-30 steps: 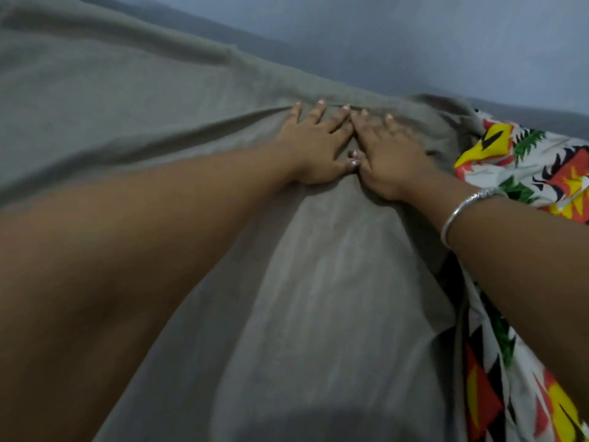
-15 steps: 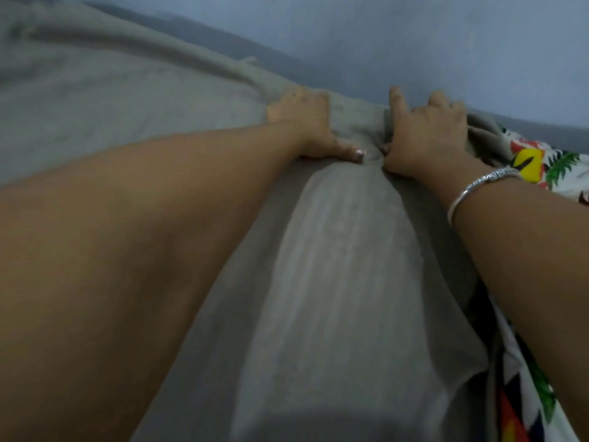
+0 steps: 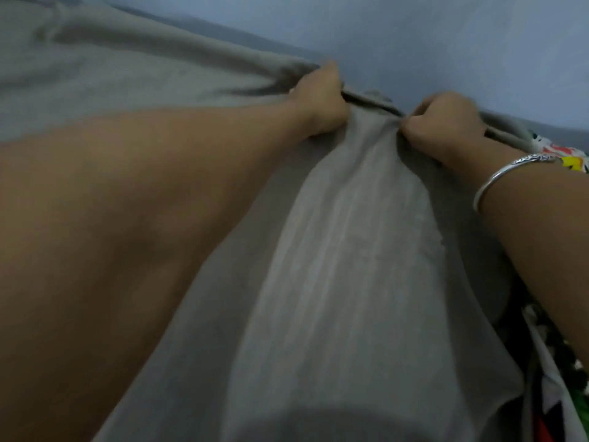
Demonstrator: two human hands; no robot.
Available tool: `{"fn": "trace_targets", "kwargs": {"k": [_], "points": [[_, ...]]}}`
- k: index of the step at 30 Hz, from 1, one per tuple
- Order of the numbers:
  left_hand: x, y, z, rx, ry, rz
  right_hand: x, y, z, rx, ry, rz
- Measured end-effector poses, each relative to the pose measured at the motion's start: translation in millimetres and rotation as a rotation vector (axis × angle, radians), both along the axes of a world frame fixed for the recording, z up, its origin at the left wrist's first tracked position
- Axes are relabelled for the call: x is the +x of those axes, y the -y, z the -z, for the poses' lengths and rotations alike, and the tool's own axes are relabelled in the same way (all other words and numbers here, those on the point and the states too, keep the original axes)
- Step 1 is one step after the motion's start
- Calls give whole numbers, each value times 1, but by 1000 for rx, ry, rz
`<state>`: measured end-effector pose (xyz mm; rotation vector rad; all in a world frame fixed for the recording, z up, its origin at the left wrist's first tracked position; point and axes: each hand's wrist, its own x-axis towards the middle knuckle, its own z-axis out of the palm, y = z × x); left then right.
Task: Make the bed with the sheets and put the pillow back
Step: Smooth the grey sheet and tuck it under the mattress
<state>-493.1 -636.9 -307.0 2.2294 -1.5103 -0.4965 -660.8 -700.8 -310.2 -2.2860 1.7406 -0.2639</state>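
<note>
Left hand (image 3: 318, 100): clenched round the far edge of the grey sheet (image 3: 350, 266), with fabric bunched in the fist.
Right hand (image 3: 443, 129): grasps the same edge, near the left.
Purpose (judged): a two-fisted hold close to the wall (image 3: 446, 36) allows the edge to be drawn taut.
Sheet position: runs from both hands toward the viewer, between the forearms.
Patterned cloth (image 3: 556, 393): beside the sheet, at right.

No readable text, labels, brands or numbers anywhere in view; patterned fabric (image 3: 570, 157) at right edge bore only coloured shapes, no lettering.
</note>
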Motion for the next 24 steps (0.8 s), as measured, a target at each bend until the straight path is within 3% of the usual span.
{"fn": "trace_targets", "kwargs": {"k": [2, 4, 6, 8, 13, 16, 19, 20, 22, 24], "points": [[5, -2, 1, 93, 64, 164, 4, -7, 0, -216, -28, -30], [12, 1, 9, 239, 188, 273, 9, -15, 8, -360, -52, -222], [13, 7, 21, 337, 251, 312, 11, -19, 27, -274, -155, -433], [11, 8, 29, 360, 269, 316, 13, -18, 39, -173, -200, -434], [10, 7, 35, 331, 299, 299, 16, -14, 48, -134, -406, -277], [0, -3, 39, 262, 516, 238, 20, -26, 44, -260, -484, -240], [-23, -18, 38, 54, 734, 110, 29, -39, 37, -341, -409, -238], [-26, -19, 34, 20, 726, 129, 31, -41, 37, -299, -378, -213], [-27, -15, 26, 103, 504, 165, 32, -41, 36, -184, -302, -150], [-23, -14, 26, 179, 396, 206, 26, -39, 30, -104, -249, -152]]}}
